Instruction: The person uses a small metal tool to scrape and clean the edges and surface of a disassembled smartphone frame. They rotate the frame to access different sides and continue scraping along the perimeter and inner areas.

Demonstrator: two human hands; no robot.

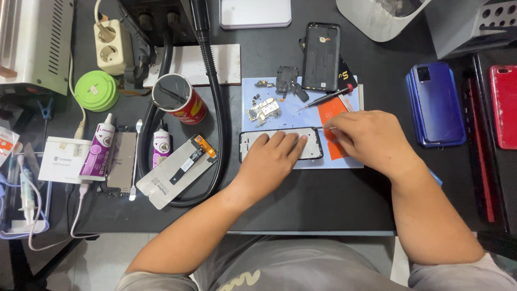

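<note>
Black bench point(323, 205) fills the frame, crowded with repair gear; pale floor shows at the lower left. At centre lies a light blue mat point(301, 99), and on it a phone frame point(280, 144), dark-rimmed and lying flat. Your left hand point(272, 161) rests palm down on the frame, fingers flat and together, gripping nothing. Your right hand point(371, 137), right of centre, is curled, its fingertips pinching a thin tool point(323, 127) whose tip meets the frame's right end. Above on the mat sit a circuit board point(264, 111), small parts, a screwdriver point(326, 97) and a black back cover point(321, 56). Left of centre lie a screen panel point(177, 172), a black hose point(218, 118), a red cup point(180, 98), two glue tubes point(99, 148) and a green round box point(97, 90). At the right edge stand a blue phone point(437, 102) and a red phone point(504, 105).
</note>
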